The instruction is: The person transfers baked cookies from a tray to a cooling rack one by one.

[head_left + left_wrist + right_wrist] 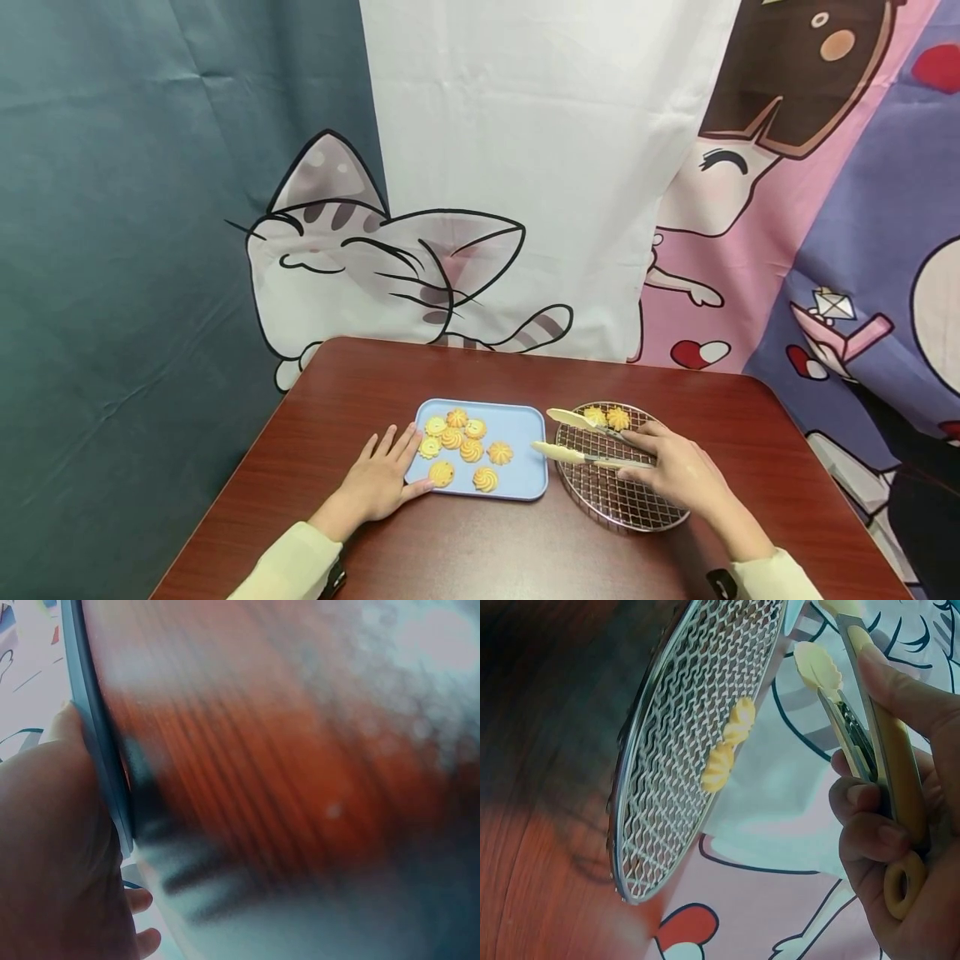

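My left hand is touching the left edge of the blue tray with straight, spread fingers, and I think a light touch there is good for steadying it. My right hand is gripping the tongs, whose 2 arms are standing apart with nothing between the tips. In my judgement, I should be pinching the cookies gently, low on their sides, since they are looking crumbly, and lifting straight so that neighbours are not being pushed. The tips are hanging near the tray's right edge, beside the wire rack, which is lying below my right hand. 9 cookies are resting on the tray, between my hands, mostly nearer the left. Farther away, 2 more cookies are sitting side by side near the rack's far rim.
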### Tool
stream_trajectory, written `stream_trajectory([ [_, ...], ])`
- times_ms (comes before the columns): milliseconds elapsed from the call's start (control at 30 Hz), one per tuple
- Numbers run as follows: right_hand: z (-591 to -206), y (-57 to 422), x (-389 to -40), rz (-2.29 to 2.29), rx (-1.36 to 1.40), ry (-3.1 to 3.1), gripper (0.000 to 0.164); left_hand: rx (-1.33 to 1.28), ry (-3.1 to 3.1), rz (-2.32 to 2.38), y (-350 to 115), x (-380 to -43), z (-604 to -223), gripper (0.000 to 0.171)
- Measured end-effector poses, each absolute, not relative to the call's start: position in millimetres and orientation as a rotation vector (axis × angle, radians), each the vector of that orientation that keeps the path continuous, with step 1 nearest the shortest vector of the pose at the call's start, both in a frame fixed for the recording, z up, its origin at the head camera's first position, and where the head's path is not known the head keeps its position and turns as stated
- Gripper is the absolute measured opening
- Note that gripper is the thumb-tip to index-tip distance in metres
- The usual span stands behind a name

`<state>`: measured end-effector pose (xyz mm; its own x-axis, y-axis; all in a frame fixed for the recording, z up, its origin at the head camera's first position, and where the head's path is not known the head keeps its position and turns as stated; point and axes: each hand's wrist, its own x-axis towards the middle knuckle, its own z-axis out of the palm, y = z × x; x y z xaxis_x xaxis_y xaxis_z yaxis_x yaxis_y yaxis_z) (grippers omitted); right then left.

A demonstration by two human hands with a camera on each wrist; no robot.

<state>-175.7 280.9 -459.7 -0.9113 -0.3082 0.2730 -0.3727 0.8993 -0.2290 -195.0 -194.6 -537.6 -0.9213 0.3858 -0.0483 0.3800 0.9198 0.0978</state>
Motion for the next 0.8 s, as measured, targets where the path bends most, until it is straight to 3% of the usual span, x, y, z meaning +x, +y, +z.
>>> stream_trajectory([
  [800,-464.4,250.5,-171.9,0.504,0.606,-2.825,0.058,0.619,3.019,0.141,-194.6,-194.6,-535.9,0.088],
])
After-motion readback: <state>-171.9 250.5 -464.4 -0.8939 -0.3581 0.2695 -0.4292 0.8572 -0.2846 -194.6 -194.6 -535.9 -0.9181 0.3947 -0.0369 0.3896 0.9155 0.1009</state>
